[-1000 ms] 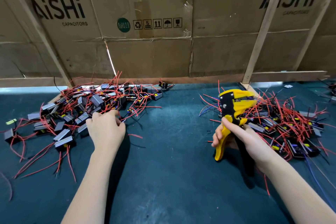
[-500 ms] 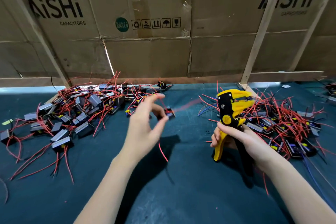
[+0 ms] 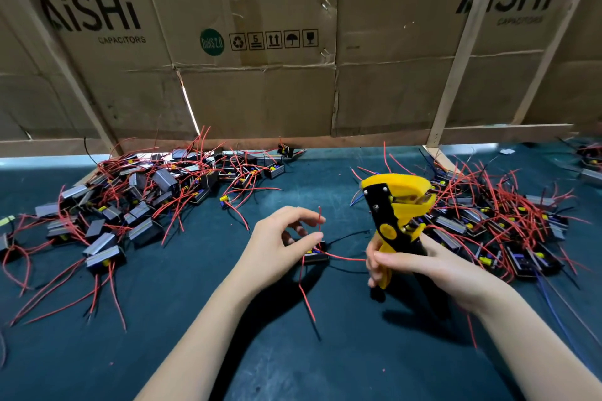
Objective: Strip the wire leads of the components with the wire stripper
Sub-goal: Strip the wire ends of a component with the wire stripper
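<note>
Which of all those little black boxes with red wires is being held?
The component pinched in the left hand, beside the wire stripper gripped by the right hand. The others lie in the left pile and right pile.

A small electronics assembly workshop: a dark green bench (image 3: 163, 352) heaped with wired components (image 3: 136, 205) on the left and right (image 3: 508, 225), backed by flattened capacitor cartons (image 3: 260, 91) nailed to rough wooden battens (image 3: 456, 75).
</note>
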A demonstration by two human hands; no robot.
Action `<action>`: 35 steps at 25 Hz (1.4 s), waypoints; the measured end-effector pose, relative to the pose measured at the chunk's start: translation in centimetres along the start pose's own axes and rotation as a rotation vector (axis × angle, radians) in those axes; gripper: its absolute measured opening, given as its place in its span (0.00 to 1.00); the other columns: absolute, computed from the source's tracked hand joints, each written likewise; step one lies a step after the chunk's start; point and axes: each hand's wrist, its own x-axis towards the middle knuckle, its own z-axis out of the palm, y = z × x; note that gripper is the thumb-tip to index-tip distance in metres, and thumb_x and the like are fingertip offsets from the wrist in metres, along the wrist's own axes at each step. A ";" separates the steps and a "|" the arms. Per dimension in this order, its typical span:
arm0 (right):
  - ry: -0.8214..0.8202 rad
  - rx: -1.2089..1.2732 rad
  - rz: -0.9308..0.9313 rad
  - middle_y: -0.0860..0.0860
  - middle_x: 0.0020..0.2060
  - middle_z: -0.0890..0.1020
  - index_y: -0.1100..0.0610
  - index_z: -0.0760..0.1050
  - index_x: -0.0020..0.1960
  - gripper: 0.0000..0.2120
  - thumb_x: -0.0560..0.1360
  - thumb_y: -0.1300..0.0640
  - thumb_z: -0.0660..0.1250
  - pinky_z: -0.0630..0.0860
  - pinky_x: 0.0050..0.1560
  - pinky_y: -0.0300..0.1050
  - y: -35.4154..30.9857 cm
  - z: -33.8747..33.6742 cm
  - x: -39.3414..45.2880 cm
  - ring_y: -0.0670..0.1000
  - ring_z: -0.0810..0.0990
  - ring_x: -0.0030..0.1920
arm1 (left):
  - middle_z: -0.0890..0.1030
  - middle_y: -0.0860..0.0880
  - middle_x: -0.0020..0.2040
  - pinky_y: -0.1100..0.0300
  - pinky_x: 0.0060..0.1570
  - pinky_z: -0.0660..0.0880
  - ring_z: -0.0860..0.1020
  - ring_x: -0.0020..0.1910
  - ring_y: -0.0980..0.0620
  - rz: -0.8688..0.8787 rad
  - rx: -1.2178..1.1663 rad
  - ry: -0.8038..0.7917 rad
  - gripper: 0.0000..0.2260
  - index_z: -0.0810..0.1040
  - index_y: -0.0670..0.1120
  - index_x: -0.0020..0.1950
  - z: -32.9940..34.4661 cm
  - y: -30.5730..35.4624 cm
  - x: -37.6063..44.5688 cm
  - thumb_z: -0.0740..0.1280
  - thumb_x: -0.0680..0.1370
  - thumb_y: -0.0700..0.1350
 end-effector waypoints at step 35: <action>0.954 -1.482 0.060 0.61 0.39 0.79 0.62 0.77 0.45 0.25 0.58 0.47 0.80 0.67 0.48 0.55 2.9 -1.4 2.2 0.63 0.76 0.44 | 0.83 0.51 0.37 0.64 0.42 0.75 0.80 0.36 0.55 -0.035 -0.185 -0.086 0.05 0.80 0.50 0.43 2.1 -0.3 0.2 0.70 0.76 0.41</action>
